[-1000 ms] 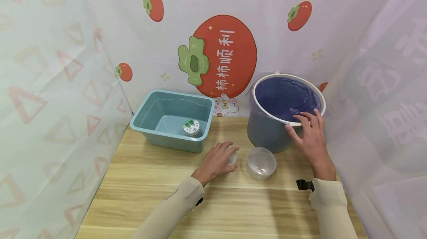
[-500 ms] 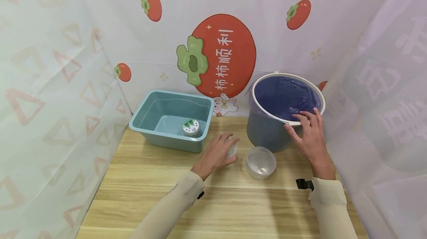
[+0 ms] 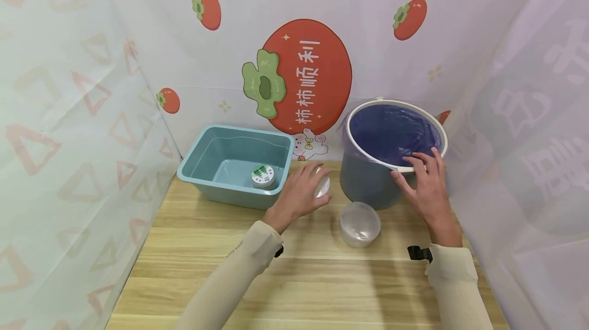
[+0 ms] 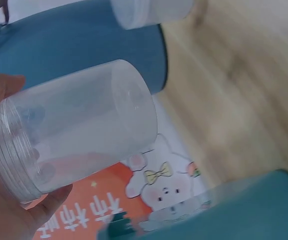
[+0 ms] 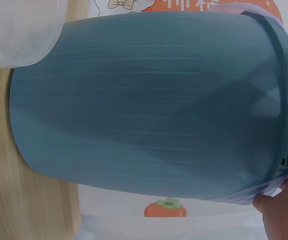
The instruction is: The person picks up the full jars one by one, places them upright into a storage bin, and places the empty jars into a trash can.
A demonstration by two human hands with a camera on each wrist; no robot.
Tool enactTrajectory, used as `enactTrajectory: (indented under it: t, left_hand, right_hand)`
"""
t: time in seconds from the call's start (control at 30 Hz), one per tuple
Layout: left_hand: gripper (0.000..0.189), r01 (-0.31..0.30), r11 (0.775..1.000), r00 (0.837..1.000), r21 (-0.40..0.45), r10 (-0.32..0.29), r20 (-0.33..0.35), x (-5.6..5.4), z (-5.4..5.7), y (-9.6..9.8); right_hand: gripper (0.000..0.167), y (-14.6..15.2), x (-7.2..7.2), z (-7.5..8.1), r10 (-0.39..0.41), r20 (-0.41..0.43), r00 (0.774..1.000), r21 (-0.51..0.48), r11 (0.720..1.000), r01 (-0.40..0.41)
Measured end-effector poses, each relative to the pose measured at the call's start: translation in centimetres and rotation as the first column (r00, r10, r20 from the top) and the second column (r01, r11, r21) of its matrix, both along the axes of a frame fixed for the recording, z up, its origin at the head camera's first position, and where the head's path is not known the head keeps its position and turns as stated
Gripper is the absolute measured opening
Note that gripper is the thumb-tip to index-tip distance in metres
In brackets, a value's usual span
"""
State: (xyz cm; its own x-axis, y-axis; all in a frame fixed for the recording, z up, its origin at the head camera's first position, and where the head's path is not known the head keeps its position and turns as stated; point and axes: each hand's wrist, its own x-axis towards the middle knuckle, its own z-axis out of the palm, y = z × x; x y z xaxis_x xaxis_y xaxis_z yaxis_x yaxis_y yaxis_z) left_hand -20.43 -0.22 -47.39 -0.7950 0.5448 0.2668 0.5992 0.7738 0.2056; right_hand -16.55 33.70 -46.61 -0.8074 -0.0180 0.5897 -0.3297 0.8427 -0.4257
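Note:
My left hand (image 3: 294, 194) grips a clear plastic jar (image 4: 84, 130) round its threaded mouth end, fingers on one side and thumb on the other. From above, most of the jar is hidden by the hand. In the left wrist view its closed end points toward the wood. My right hand (image 3: 425, 194) holds the near rim of a blue-grey trash bin (image 5: 148, 105), fingers over the white ring and thumb outside. A purple-blue liner (image 3: 391, 133) lines the bin. A round clear tub (image 3: 360, 225) stands on the table in front of it.
A teal plastic basin (image 3: 234, 187) sits at the back left, with a white round tin (image 3: 263, 175) with a green print inside. All stand on a wood-grain table (image 3: 322, 289). A printed curtain (image 3: 225, 64) closes off the back and sides.
My left hand has lifted the jar and moved it up and away from me, toward the gap between basin and bin. My right hand stays at the bin rim.

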Motion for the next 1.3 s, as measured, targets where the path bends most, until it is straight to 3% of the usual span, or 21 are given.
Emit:
enactTrajectory:
  t: [0.37, 0.77, 1.3]
  left_hand:
    - [0.063, 0.030, 0.995, 0.994, 0.093, -0.020, -0.108, -0.9, 4.3, 0.4]
    - [0.064, 0.059, 0.987, 0.972, 0.153, -0.021, -0.235, -1.7, 8.6, 0.7]
    - [0.066, 0.083, 0.973, 0.971, 0.216, -0.030, -0.236, -2.4, 14.4, 2.6]
  right_hand:
    - [0.081, 0.0, 0.1, 0.2, -0.003, 0.008, 1.000, 0.001, 1.000, 0.003]
    - [0.088, 0.1, 0.0, 0.2, -0.009, 0.007, 1.000, 0.011, 1.000, 0.009]
    - [0.090, -0.1, -0.1, 0.1, -0.007, 0.002, 1.000, 0.005, 1.000, 0.007]
